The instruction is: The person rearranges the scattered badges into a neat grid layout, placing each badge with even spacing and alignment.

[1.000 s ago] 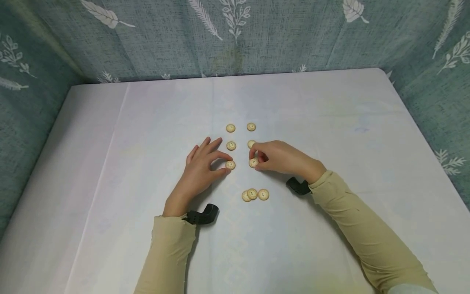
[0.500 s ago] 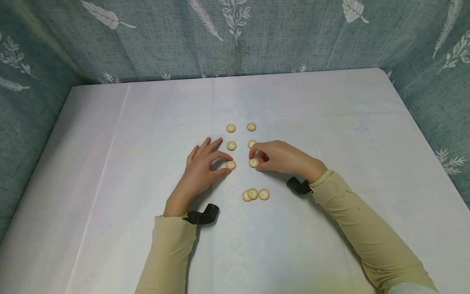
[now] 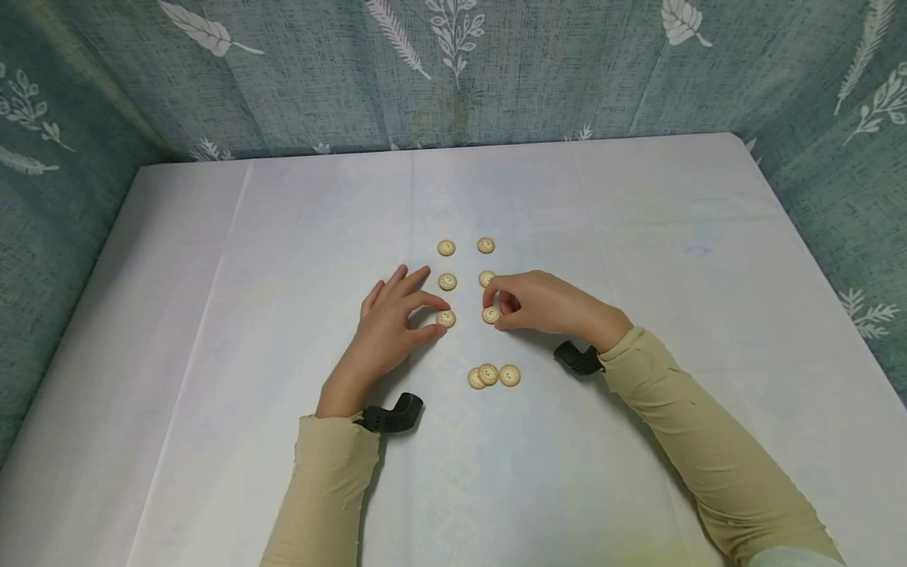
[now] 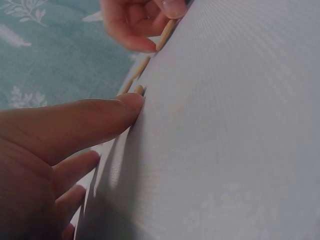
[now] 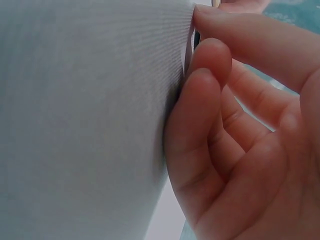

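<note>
Near the middle of the table, my left hand pinches a round wooden button by its edge between thumb and index finger, with the other fingers spread. Opposite it, my right hand has thumb and finger curled at the edges of another wooden button. Both buttons lie flat, a small gap apart. In the left wrist view, the left button shows edge-on past the thumb. My right hand's curled fingers fill the right wrist view and hide its button there.
Beyond the hands lie two left buttons and two right buttons, the nearer right one partly covered by a finger. Closer to me, two overlapping buttons lie beside a third button. Patterned curtains border the white-covered table.
</note>
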### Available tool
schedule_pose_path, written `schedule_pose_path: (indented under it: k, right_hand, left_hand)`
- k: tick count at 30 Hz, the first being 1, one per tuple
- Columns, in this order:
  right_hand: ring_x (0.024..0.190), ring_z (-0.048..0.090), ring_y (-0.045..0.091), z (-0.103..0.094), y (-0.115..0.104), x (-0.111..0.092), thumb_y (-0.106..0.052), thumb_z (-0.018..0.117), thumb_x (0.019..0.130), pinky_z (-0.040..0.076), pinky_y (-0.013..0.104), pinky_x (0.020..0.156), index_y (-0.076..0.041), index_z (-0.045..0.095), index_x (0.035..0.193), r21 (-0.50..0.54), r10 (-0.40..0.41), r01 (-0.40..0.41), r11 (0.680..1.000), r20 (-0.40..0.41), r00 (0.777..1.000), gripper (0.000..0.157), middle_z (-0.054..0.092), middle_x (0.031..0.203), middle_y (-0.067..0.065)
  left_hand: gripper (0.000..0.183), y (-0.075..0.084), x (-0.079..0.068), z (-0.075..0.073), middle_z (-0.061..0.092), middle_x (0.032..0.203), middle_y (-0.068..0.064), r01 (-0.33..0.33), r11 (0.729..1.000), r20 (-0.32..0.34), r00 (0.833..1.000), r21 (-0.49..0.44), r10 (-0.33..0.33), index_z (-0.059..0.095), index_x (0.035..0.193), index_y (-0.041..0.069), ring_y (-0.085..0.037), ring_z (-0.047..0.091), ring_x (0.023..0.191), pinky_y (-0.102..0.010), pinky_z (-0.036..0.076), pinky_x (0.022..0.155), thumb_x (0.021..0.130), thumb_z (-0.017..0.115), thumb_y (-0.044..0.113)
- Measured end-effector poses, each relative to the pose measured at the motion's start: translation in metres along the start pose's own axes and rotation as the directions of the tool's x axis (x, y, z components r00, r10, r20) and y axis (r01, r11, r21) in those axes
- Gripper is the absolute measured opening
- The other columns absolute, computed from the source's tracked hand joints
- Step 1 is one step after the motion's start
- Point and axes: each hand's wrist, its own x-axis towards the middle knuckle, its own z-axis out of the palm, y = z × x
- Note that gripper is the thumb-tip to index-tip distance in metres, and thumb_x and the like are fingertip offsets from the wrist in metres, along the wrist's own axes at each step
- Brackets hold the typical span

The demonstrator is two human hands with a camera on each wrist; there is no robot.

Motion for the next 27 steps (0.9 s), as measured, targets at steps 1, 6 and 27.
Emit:
schedule_pose_path:
  k: [1, 6, 27]
  right_hand:
    - [0.064, 0.047, 0.009, -0.0002, -0.0001, -0.0003, -0.018, 0.066, 0.079, 0.037, 0.027, 0.061, -0.019, 0.058, 0.096, 0.004, 0.001, -0.001, 1.000, 0.001, 1.000, 0.019, 0.051, 0.067, -0.006]
    - [0.064, 0.047, 0.009, -0.0007, 0.0001, -0.0011, -0.017, 0.067, 0.078, 0.037, 0.027, 0.062, -0.019, 0.058, 0.096, 0.014, -0.001, 0.001, 1.000, 0.005, 1.000, 0.020, 0.051, 0.067, -0.006]
    - [0.062, 0.045, 0.010, -0.0012, 0.0013, 0.0005, -0.022, 0.067, 0.079, 0.036, 0.027, 0.060, -0.020, 0.057, 0.095, -0.011, 0.026, -0.025, 1.000, 0.015, 1.000, 0.019, 0.049, 0.067, -0.004]
  left_hand:
    - [0.023, 0.0000, -0.0001, 0.0000, 0.031, 0.142, -0.001, 0.000, 1.000, 0.000, 1.000, 0.000, 0.000, 0.065, 0.098, 0.027, -0.020, 0.010, 0.135, -0.044, 0.002, 0.104, 0.076, 0.070, 0.028]
    - [0.023, 0.0003, -0.0001, 0.0001, 0.031, 0.142, 0.000, 0.001, 1.000, -0.002, 1.000, -0.001, -0.001, 0.065, 0.098, 0.027, -0.019, 0.010, 0.135, -0.044, 0.002, 0.104, 0.076, 0.070, 0.028]
    - [0.022, 0.0010, -0.0011, -0.0011, 0.031, 0.142, 0.000, -0.004, 1.000, 0.000, 1.000, 0.001, 0.004, 0.064, 0.098, 0.028, -0.020, 0.010, 0.135, -0.044, 0.002, 0.104, 0.076, 0.070, 0.028]
